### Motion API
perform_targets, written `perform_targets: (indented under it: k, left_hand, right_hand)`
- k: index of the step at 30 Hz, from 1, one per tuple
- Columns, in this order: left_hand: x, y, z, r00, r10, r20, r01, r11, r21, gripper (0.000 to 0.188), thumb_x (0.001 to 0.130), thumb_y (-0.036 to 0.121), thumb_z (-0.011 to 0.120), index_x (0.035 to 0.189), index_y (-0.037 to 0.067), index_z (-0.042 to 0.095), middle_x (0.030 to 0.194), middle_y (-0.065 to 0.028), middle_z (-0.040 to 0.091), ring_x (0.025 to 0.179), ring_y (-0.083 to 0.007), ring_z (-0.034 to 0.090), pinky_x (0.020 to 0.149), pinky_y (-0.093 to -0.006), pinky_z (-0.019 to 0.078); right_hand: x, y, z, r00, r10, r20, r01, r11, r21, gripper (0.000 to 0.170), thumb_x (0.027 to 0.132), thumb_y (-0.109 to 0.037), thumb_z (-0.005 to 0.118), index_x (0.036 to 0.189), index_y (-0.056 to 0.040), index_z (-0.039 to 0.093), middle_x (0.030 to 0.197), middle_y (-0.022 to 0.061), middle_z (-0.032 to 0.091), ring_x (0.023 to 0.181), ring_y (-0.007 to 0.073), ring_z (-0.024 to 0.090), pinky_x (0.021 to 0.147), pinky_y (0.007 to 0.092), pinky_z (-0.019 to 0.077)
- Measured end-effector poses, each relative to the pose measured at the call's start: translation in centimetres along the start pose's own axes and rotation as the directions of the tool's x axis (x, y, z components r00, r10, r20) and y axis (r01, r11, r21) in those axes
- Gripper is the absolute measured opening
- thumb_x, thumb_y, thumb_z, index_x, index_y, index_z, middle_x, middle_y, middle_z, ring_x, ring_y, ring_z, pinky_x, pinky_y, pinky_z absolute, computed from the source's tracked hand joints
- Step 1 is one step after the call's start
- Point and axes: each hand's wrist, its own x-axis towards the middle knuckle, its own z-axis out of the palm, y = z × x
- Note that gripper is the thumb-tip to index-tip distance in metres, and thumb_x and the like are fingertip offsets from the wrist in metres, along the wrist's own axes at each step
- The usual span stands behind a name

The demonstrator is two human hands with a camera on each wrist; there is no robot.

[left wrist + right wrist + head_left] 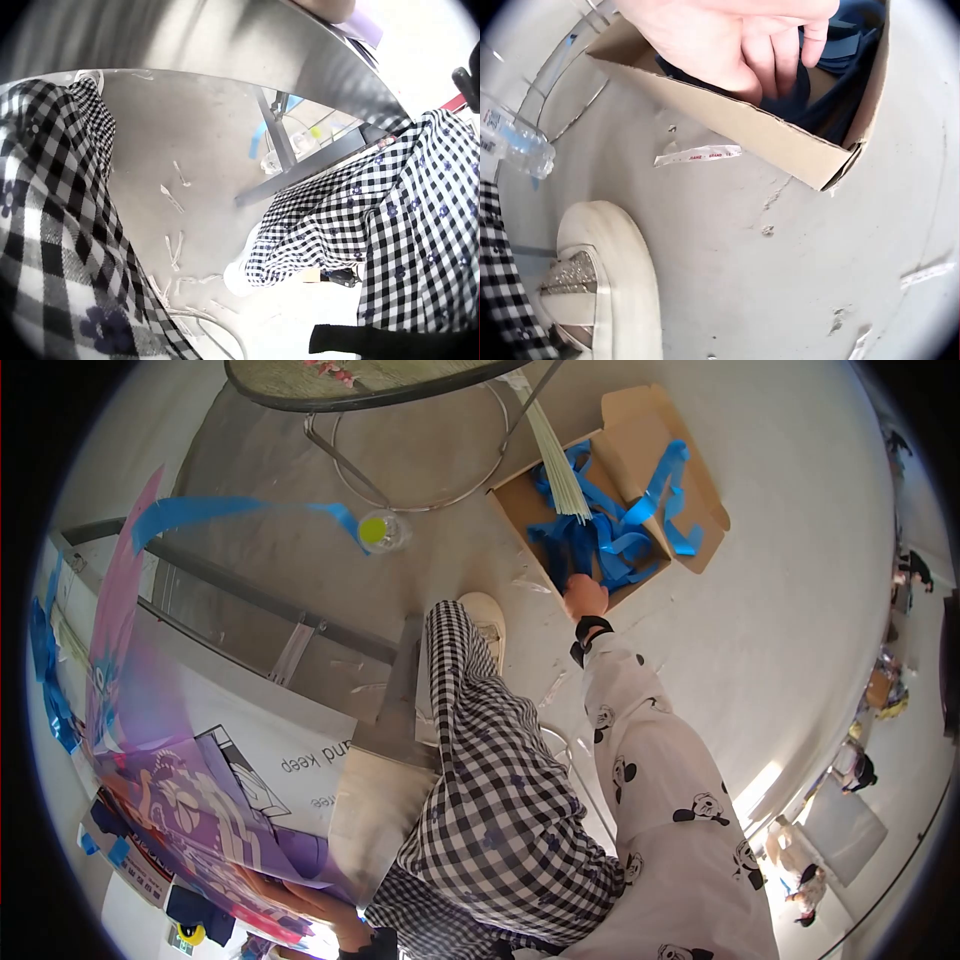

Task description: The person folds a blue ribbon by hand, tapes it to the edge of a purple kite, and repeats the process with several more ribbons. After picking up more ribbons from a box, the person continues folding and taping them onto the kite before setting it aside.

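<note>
In the head view my right hand (586, 598) reaches down into an open cardboard box (520, 520) on the floor. Loose blue ribbon (600, 530) lies tangled inside, with one length over the raised flap. Up close in the right wrist view, the fingers (786, 60) curl into the dark blue ribbon (840, 49) just inside the box wall. My left hand (305, 905) rests with fingers stretched out on a purple printed plastic sheet (190, 790) at the table's near side. Only a sliver of that arm or hand shows at the top of the left wrist view.
A bundle of pale thin sticks (555, 460) hangs over the box. A round-topped stool (370, 385) stands ahead, near a clear bottle with a yellow-green cap (373, 531). The metal table edge (385, 770) lies beside my checked leg; paper scraps (697, 154) litter the floor.
</note>
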Motion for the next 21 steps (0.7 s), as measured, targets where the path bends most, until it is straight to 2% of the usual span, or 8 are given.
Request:
perform_targets:
  k: [4,7,8,11,15,18,20,21]
  left_hand:
    - [0.4,0.8,-0.1,1.0,-0.004,0.003,0.004,1.0,-0.014,0.062,0.104,0.044,0.033,0.148,0.0,0.036,0.155,-0.0217,0.032,0.144,-0.0388,0.031,0.117,-0.0543,0.0267]
    - [0.5,1.1,0.0,1.0,0.004,-0.023,-0.004,1.0,0.01,0.068,0.104,0.051,0.03,0.147,-0.001,0.038,0.152,-0.0212,0.038,0.141,-0.038,0.035,0.117,-0.0525,0.0276]
    - [0.6,1.3,0.1,0.999,0.01,-0.038,-0.009,1.0,0.021,0.071,0.103,0.055,0.028,0.147,-0.001,0.039,0.151,-0.021,0.041,0.14,-0.0377,0.038,0.116,-0.0517,0.028]
    - [0.8,1.9,-0.1,0.999,0.018,-0.045,-0.018,1.0,0.005,0.069,0.104,0.052,0.03,0.147,-0.001,0.039,0.151,-0.021,0.041,0.141,-0.0373,0.037,0.117,-0.0507,0.0274]
    - [0.6,2.0,-0.5,1.0,0.004,-0.031,-0.005,1.0,-0.03,0.06,0.105,0.041,0.038,0.148,-0.001,0.04,0.152,-0.0199,0.04,0.142,-0.0361,0.036,0.118,-0.0494,0.0264]
    - [0.5,1.4,-0.4,0.998,0.056,-0.037,-0.057,0.998,-0.026,0.054,0.105,0.034,0.04,0.148,0.002,0.04,0.154,-0.0187,0.039,0.143,-0.0363,0.035,0.117,-0.0495,0.0262]
    - [0.3,1.3,-0.6,0.997,0.062,-0.036,-0.061,0.998,0.008,0.052,0.106,0.033,0.04,0.149,0.003,0.04,0.154,-0.0189,0.038,0.143,-0.0367,0.035,0.117,-0.0496,0.0269]
    - [0.3,1.2,-0.5,0.997,0.054,-0.052,-0.055,0.998,-0.03,0.052,0.105,0.031,0.043,0.149,0.003,0.04,0.154,-0.0189,0.038,0.143,-0.0373,0.034,0.117,-0.0493,0.0272]
  right_hand:
    - [-0.2,1.0,-0.2,0.991,0.128,-0.042,-0.109,0.948,0.299,0.015,0.076,-0.023,0.075,0.083,-0.0102,0.073,0.085,0.0133,0.073,0.085,0.0332,0.07,0.077,0.0454,0.0505]
    - [0.4,2.9,-0.1,0.993,0.052,-0.104,0.02,0.802,0.597,0.026,0.072,-0.024,0.082,0.086,-0.0038,0.072,0.088,0.014,0.073,0.084,0.0323,0.07,0.074,0.042,0.0522]
    - [0.5,3.3,-0.1,0.993,0.082,-0.083,-0.002,0.72,0.694,0.032,0.072,-0.024,0.084,0.088,0.0004,0.07,0.087,0.014,0.073,0.082,0.0284,0.07,0.072,0.0375,0.0523]
    - [0.7,4.9,-2.0,0.999,0.037,-0.008,-0.021,0.718,0.696,0.032,0.072,-0.022,0.085,0.086,0.0017,0.068,0.087,0.015,0.073,0.081,0.0244,0.069,0.073,0.0358,0.0515]
    - [-0.2,5.6,-5.5,1.0,0.03,-0.004,-0.013,0.552,0.834,0.028,0.076,-0.017,0.083,0.085,0.0015,0.063,0.078,0.009,0.063,0.076,0.0189,0.061,0.073,0.0319,0.0486]
    - [-2.6,5.5,-9.9,0.958,-0.013,-0.286,0.251,0.52,0.817,0.026,0.081,-0.017,0.08,0.086,0.0008,0.061,0.078,0.0038,0.058,0.076,0.0148,0.055,0.072,0.0308,0.0468]
    - [-6.0,4.8,-15.9,0.947,0.007,-0.32,0.306,0.27,0.913,0.025,0.086,-0.017,0.078,0.087,0.0,0.06,0.082,0.0015,0.059,0.079,0.0114,0.052,0.072,0.0295,0.0459]
    - [-7.1,5.7,-18.1,0.929,0.078,-0.363,0.29,0.457,0.841,0.022,0.089,-0.016,0.076,0.091,0.0,0.062,0.084,0.0002,0.061,0.081,0.0099,0.053,0.074,0.0271,0.0456]
